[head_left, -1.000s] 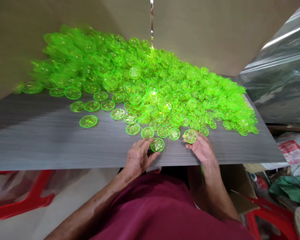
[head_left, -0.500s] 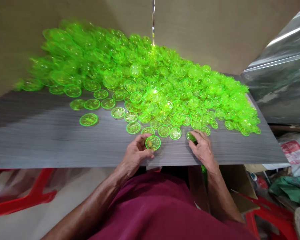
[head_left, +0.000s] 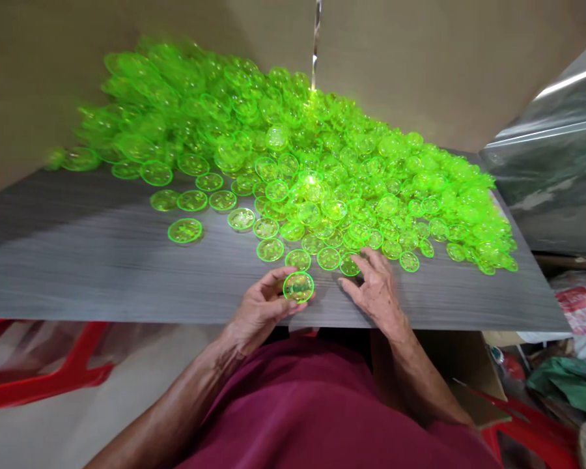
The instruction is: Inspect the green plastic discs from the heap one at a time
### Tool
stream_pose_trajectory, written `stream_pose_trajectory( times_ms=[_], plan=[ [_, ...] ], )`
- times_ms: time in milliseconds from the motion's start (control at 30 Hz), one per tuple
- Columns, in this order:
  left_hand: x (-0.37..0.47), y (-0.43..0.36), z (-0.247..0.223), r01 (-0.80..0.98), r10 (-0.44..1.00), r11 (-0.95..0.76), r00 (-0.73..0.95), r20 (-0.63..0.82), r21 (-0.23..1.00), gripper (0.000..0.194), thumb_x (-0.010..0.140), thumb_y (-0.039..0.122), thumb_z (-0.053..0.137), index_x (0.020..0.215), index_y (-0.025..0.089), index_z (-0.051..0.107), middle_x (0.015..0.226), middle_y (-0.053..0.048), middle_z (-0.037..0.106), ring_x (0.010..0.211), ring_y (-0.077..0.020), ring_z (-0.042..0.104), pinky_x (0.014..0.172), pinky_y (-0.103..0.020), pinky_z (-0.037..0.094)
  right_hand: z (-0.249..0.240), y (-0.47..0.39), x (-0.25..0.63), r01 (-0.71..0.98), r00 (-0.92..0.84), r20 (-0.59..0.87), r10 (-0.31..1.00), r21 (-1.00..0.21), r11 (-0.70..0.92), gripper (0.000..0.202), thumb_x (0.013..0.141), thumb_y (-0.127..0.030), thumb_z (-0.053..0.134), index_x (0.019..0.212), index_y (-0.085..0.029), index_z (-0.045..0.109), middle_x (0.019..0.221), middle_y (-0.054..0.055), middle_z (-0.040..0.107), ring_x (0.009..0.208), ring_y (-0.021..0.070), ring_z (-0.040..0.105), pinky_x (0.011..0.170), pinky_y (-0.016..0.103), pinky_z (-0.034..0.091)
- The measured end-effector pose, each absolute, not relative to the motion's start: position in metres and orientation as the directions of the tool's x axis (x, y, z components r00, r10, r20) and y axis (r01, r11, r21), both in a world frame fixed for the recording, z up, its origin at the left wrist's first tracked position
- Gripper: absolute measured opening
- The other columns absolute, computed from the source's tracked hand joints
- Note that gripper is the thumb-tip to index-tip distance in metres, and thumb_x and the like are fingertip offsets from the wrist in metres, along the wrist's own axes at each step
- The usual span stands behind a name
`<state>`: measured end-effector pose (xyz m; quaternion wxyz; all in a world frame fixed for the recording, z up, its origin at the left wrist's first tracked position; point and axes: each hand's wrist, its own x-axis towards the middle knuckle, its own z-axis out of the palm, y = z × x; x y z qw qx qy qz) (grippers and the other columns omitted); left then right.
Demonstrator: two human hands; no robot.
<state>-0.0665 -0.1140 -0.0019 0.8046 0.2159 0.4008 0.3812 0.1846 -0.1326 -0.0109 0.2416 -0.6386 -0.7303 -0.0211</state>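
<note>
My left hand (head_left: 261, 306) pinches a clear neon-green plastic disc (head_left: 298, 287) by its edge, tilted up just above the tabletop. A dark patch shows in its face; I cannot tell whether it is one disc or several stacked. My right hand (head_left: 375, 293) has its thumb and fingers apart, with the fingertips at the right edge of another green disc (head_left: 350, 264) lying on the table. Beyond both hands spreads a large heap of the same green discs (head_left: 312, 150), with single ones lying flat along its front edge.
The grey wood-grain table (head_left: 102, 273) has a beige panel (head_left: 420, 58) behind it. A shiny plastic-wrapped surface (head_left: 557, 156) stands at the right. Below are a red stool (head_left: 78, 371) at left, an open cardboard box (head_left: 469, 365) and bags at right.
My right hand has moved left, and the disc it held is no longer in it; its fingers now reach a disc on the table. The disc in my left hand now shows a darker middle.
</note>
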Motion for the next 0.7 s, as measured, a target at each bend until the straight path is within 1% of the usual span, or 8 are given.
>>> stream_pose_trajectory(
  times_ms=[67, 133, 200, 267, 367, 500, 600, 700],
  plan=[
    [-0.07, -0.113, -0.003, -0.453, 0.777, 0.628, 0.402, -0.484, 0.632, 0.062, 0.057, 0.015, 0.096, 0.111, 0.021, 0.068, 0.106, -0.005, 0.08, 0.096, -0.0278, 0.079, 0.081, -0.032, 0.064, -0.008, -0.13, 0.182, 0.94, -0.085, 0.395, 0.915, -0.272, 0.205, 0.04, 0.088, -0.037, 0.075, 0.123, -0.019, 0.071, 0.132, 0.016, 0.064, 0.12, 0.035, 0.059, 0.102, 0.056, 0.051],
    [-0.072, -0.112, -0.006, -0.475, 0.765, 0.644, 0.413, -0.495, 0.599, 0.054, 0.066, 0.022, 0.093, 0.113, 0.02, 0.069, 0.109, -0.008, 0.08, 0.1, -0.0278, 0.079, 0.082, -0.034, 0.065, -0.004, -0.126, 0.177, 0.931, -0.133, 0.408, 0.903, -0.262, 0.255, 0.037, 0.088, -0.034, 0.075, 0.123, -0.02, 0.071, 0.132, 0.016, 0.064, 0.118, 0.0344, 0.058, 0.101, 0.055, 0.05],
    [-0.073, -0.111, -0.008, -0.501, 0.761, 0.648, 0.409, -0.503, 0.574, 0.044, 0.076, 0.03, 0.087, 0.115, 0.02, 0.068, 0.11, -0.01, 0.08, 0.103, -0.0275, 0.078, 0.085, -0.036, 0.065, -0.002, -0.122, 0.17, 0.92, -0.207, 0.378, 0.902, -0.24, 0.311, 0.033, 0.089, -0.031, 0.075, 0.12, -0.021, 0.072, 0.131, 0.014, 0.065, 0.116, 0.0337, 0.057, 0.098, 0.054, 0.05],
    [-0.074, -0.11, -0.01, -0.514, 0.76, 0.648, 0.398, -0.513, 0.562, 0.037, 0.084, 0.033, 0.081, 0.116, 0.021, 0.068, 0.106, -0.01, 0.08, 0.103, -0.0264, 0.077, 0.088, -0.038, 0.064, -0.001, -0.116, 0.163, 0.912, -0.284, 0.314, 0.906, -0.204, 0.356, 0.026, 0.089, -0.028, 0.074, 0.114, -0.022, 0.074, 0.13, 0.013, 0.067, 0.116, 0.0338, 0.055, 0.095, 0.052, 0.049],
    [-0.074, -0.108, -0.01, -0.527, 0.753, 0.655, 0.393, -0.528, 0.542, 0.033, 0.085, 0.029, 0.08, 0.115, 0.021, 0.067, 0.104, -0.01, 0.08, 0.102, -0.0255, 0.078, 0.094, -0.04, 0.062, -0.006, -0.108, 0.157, 0.905, -0.365, 0.26, 0.894, -0.129, 0.406, 0.013, 0.094, -0.024, 0.069, 0.105, -0.023, 0.076, 0.126, 0.012, 0.07, 0.116, 0.033, 0.053, 0.092, 0.05, 0.048],
    [-0.074, -0.106, -0.011, -0.566, 0.752, 0.654, 0.409, -0.517, 0.502, 0.03, 0.083, 0.024, 0.08, 0.11, 0.021, 0.068, 0.104, -0.008, 0.08, 0.102, -0.0259, 0.078, 0.101, -0.045, 0.06, -0.014, -0.105, 0.161, 0.898, -0.392, 0.316, 0.864, -0.071, 0.434, 0.021, 0.098, -0.015, 0.057, 0.098, -0.024, 0.076, 0.123, 0.008, 0.074, 0.116, 0.0303, 0.054, 0.093, 0.049, 0.044],
    [-0.074, -0.107, -0.012, -0.588, 0.756, 0.647, 0.416, -0.505, 0.485, 0.028, 0.083, 0.021, 0.08, 0.108, 0.02, 0.069, 0.104, -0.009, 0.081, 0.103, -0.0261, 0.078, 0.104, -0.047, 0.058, -0.016, -0.106, 0.169, 0.89, -0.38, 0.366, 0.85, -0.105, 0.443, 0.025, 0.099, -0.013, 0.052, 0.099, -0.023, 0.075, 0.122, 0.008, 0.076, 0.118, 0.0307, 0.056, 0.095, 0.05, 0.043],
    [-0.073, -0.107, -0.013, -0.597, 0.759, 0.643, 0.419, -0.498, 0.479, 0.03, 0.082, 0.021, 0.08, 0.109, 0.02, 0.069, 0.105, -0.009, 0.081, 0.103, -0.0268, 0.078, 0.105, -0.047, 0.058, -0.011, -0.11, 0.174, 0.844, -0.344, 0.437, 0.831, -0.243, 0.477, 0.024, 0.1, -0.017, 0.05, 0.101, -0.024, 0.073, 0.118, 0.007, 0.078, 0.115, 0.0292, 0.061, 0.096, 0.051, 0.045]
  ],
)
